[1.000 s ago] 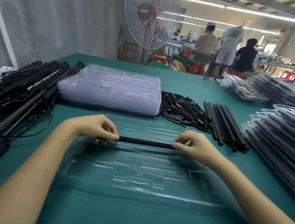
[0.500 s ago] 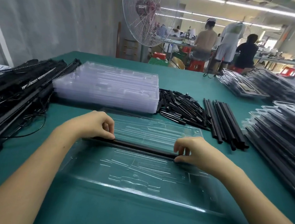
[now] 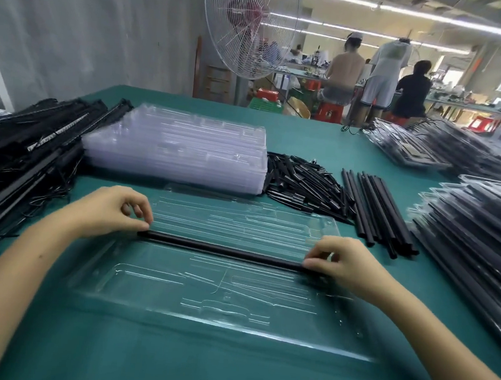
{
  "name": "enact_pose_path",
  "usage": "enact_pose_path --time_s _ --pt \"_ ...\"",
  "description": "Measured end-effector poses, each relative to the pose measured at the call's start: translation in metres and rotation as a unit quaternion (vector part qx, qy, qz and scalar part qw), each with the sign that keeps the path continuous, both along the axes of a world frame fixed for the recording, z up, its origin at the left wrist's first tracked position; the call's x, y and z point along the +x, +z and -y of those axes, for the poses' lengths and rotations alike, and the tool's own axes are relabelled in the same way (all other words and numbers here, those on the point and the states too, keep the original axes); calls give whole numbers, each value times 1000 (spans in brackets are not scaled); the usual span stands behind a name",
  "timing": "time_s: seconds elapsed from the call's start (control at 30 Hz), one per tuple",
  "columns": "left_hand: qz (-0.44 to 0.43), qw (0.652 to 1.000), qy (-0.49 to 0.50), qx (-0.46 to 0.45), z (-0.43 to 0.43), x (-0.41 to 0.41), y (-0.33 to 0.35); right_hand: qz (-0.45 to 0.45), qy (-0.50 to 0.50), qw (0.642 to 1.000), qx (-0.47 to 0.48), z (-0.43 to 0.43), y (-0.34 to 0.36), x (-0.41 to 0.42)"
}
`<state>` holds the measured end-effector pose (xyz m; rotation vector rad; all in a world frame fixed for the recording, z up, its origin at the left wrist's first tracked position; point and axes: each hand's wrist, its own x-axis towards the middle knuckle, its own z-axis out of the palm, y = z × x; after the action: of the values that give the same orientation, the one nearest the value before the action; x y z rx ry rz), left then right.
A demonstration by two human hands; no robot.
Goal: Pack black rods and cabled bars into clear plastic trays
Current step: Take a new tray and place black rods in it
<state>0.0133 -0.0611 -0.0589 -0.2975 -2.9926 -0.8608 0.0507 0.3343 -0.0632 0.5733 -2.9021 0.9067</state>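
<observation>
A long black rod (image 3: 223, 250) lies across the middle of an opened clear plastic tray (image 3: 205, 294) on the green table. My left hand (image 3: 112, 212) presses the rod's left end with curled fingers and thumb. At the rod's right end my right hand (image 3: 348, 263) pinches it between thumb and fingertips. More black rods (image 3: 376, 208) lie in a bundle to the right, beyond the tray. Cabled bars (image 3: 27, 154) are heaped at the left edge.
A stack of empty clear trays (image 3: 180, 151) stands behind the open one. Short black pieces (image 3: 300, 184) are piled beside it. Filled trays (image 3: 473, 231) are stacked along the right, more (image 3: 411, 148) at the back right. A fan (image 3: 247, 27) and people stand beyond the table.
Both hands lowered the rod from above the tray down into the tray's middle groove; it now lies flat and they still hold its ends.
</observation>
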Motion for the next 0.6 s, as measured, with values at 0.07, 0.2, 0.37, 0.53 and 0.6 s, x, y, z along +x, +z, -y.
enact_pose_path --time_s 0.07,0.2,0.37,0.53,0.6 --pt "26 999 20 21 3 0 -3 -15 -38 999 -30 -12 6 2" --pt "46 994 94 2 9 -5 -11 32 -218 975 9 -43 17 -3" --pt "120 981 128 78 14 -5 -16 236 -216 947 -23 -45 7 1" --pt "195 957 84 198 20 1 -13 210 -203 955 -57 -44 0 0" --pt "208 949 62 230 27 2 -12 205 -195 953 -111 -46 1 1"
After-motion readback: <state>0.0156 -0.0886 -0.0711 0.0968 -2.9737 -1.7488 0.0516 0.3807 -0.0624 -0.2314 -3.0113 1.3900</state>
